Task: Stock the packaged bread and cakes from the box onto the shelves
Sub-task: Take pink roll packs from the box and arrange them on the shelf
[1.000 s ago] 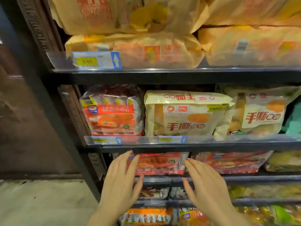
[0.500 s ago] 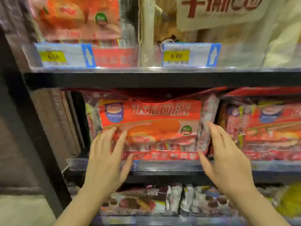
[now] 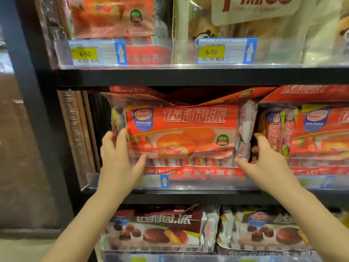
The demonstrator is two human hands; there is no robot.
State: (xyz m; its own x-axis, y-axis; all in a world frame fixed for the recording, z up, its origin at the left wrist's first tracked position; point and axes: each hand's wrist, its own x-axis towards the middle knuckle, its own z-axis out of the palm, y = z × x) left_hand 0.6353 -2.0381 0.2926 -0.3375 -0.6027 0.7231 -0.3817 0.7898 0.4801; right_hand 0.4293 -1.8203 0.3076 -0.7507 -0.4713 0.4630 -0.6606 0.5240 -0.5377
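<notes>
While both hands hold its ends, the red cake pack (image 3: 181, 133) sits on the shelf (image 3: 188, 194).
Left hand (image 3: 120, 157) and right hand (image 3: 264, 159) curl round its soft, light, crinkly sides; squeeze gently.

Mid shelf (image 3: 188, 194): pie pack (image 3: 181, 137) stands at its left end, behind the front lip. L hand (image 3: 119, 159) on pack's left edge, R hand (image 3: 264, 163) on its right edge, btwn it & the next pack (image 3: 309, 140) just beside. Shelf above: two packs side by side behind price tags, 6.50 tag (image 3: 96, 52) left of 6.00 tag (image 3: 226, 51). Shelf below: choc pie packs (image 3: 158, 231), side by side.
</notes>
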